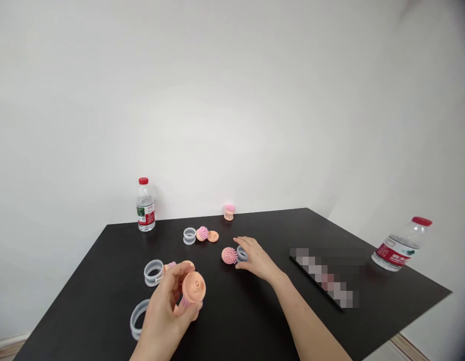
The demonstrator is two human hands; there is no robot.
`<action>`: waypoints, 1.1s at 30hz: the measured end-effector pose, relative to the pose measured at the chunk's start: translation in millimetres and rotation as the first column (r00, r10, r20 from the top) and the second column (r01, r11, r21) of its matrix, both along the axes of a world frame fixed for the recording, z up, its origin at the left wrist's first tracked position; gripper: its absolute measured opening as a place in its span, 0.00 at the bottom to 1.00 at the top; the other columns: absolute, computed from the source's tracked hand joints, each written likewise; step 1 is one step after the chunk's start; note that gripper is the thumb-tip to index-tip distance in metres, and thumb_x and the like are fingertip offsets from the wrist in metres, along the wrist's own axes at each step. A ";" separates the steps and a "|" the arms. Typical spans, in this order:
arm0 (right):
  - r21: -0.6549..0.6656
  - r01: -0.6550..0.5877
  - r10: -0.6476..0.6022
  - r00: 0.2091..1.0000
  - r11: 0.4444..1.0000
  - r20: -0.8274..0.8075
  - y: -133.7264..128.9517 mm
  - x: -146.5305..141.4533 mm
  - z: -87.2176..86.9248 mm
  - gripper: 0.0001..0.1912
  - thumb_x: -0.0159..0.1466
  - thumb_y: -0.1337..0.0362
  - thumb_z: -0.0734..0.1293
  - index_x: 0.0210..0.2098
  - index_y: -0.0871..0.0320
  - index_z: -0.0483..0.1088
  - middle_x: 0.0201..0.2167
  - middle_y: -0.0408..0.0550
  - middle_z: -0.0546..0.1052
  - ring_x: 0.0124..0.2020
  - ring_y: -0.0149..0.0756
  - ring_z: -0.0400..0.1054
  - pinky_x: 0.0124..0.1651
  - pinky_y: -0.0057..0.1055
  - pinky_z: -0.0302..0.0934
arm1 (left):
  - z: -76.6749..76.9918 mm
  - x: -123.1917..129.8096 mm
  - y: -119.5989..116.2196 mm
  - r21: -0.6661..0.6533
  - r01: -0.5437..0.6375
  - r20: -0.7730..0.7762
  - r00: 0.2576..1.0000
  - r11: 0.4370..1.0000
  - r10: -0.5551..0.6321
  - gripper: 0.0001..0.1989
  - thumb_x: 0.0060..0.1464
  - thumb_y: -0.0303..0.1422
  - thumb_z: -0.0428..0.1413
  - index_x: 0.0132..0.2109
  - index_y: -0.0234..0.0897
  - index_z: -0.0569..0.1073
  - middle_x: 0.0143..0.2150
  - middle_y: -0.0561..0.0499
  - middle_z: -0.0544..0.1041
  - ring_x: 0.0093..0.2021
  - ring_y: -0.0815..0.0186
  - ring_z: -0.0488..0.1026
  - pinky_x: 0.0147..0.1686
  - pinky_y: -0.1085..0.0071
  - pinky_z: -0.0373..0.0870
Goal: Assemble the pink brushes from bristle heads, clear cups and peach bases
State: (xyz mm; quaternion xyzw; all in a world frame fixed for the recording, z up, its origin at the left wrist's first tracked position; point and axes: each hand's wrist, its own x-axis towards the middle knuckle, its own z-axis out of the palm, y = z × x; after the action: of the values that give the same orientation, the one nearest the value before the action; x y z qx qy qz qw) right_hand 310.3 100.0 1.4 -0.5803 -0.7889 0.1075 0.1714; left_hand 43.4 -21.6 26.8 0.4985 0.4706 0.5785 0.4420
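Observation:
My left hand, at the front, is closed around a peach round brush piece, its dished face with a small central nub turned up. Pink bristles show below it, and the fingers partly hide more peach parts. My right hand reaches over the table with thumb and fingers apart, around a translucent grey ring; whether it touches the ring I cannot tell. Against that ring lies a peach brush head with pink bristles. Two more grey rings, one at mid-left and a nearer ring, lie beside my left hand.
Farther back on the black table are a grey ring, a pink-bristled brush head and a peach disc. A complete brush stands by the wall. Water bottles stand left and right; a blurred flat object lies right.

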 end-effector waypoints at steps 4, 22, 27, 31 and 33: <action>0.098 -0.087 0.082 0.995 0.991 0.052 -2.4 -16.7 -6.4 0.38 0.58 0.65 0.74 0.65 0.57 0.61 0.66 0.56 0.66 0.71 0.52 0.48 0.72 0.53 0.40 | -6.6 0.7 1.9 -0.028 -0.001 0.006 1.000 1.000 0.001 0.24 0.39 0.33 0.63 0.48 0.42 0.74 0.56 0.43 0.78 0.56 0.50 0.75 0.35 0.68 0.78; 0.169 -0.215 0.271 0.684 0.962 -0.677 -36.8 -50.8 4.4 0.20 0.54 0.68 0.72 0.46 0.52 0.70 0.50 0.49 0.69 0.50 0.42 0.69 0.50 0.37 0.67 | -18.8 1.0 2.9 0.071 0.105 -0.051 0.994 0.992 -0.102 0.19 0.50 0.40 0.61 0.49 0.44 0.71 0.56 0.44 0.76 0.48 0.56 0.77 0.39 0.66 0.77; 0.024 -0.301 0.159 0.433 0.953 -0.887 -53.7 -61.1 12.9 0.25 0.53 0.58 0.75 0.49 0.52 0.70 0.41 0.48 0.73 0.43 0.42 0.71 0.45 0.37 0.68 | -15.8 -1.3 3.0 0.051 0.166 -0.048 0.985 0.985 -0.164 0.18 0.51 0.38 0.61 0.49 0.44 0.71 0.48 0.46 0.78 0.52 0.55 0.76 0.39 0.68 0.76; 0.083 -0.021 0.084 0.448 0.996 -0.890 -36.1 -39.4 14.5 0.26 0.57 0.52 0.72 0.52 0.54 0.67 0.48 0.53 0.75 0.49 0.47 0.72 0.49 0.40 0.69 | -16.7 -4.6 5.6 0.020 0.209 -0.098 0.974 0.978 -0.206 0.19 0.49 0.36 0.62 0.49 0.44 0.71 0.44 0.47 0.79 0.50 0.56 0.77 0.42 0.67 0.75; 0.117 0.162 0.005 0.566 0.980 -0.824 -20.7 -21.7 11.9 0.25 0.60 0.51 0.67 0.53 0.56 0.66 0.50 0.56 0.75 0.50 0.47 0.72 0.49 0.40 0.69 | -16.2 -5.0 5.8 0.011 0.213 -0.129 0.969 0.977 -0.209 0.18 0.49 0.37 0.62 0.48 0.44 0.72 0.44 0.47 0.79 0.49 0.55 0.77 0.41 0.67 0.75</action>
State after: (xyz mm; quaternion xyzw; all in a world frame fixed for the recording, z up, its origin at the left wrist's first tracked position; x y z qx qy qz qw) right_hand 288.6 79.3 13.3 -0.4808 -0.5988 0.2853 0.5735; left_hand 38.4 -15.8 10.7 0.5870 0.4351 0.5010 0.4639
